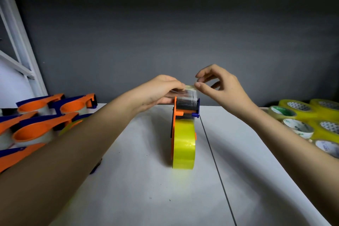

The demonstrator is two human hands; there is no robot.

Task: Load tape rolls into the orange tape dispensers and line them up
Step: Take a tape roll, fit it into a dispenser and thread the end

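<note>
1. Your left hand (161, 90) holds the far end of the dispenser (185, 110), fingers curled round it.
2. Your right hand (218, 86) pinches the loose tape end (190, 87) with thumb and finger, just right of your left hand.
3. The yellow roll (184, 145) sits in the dispenser, right under both hands, standing on the table (139, 180).
4. More dispensers (42, 124) lie far to the left of your grip.
5. Spare rolls (310, 121) wait far to its right.

Tape rolls (311, 121) (right edge) cropped
</note>
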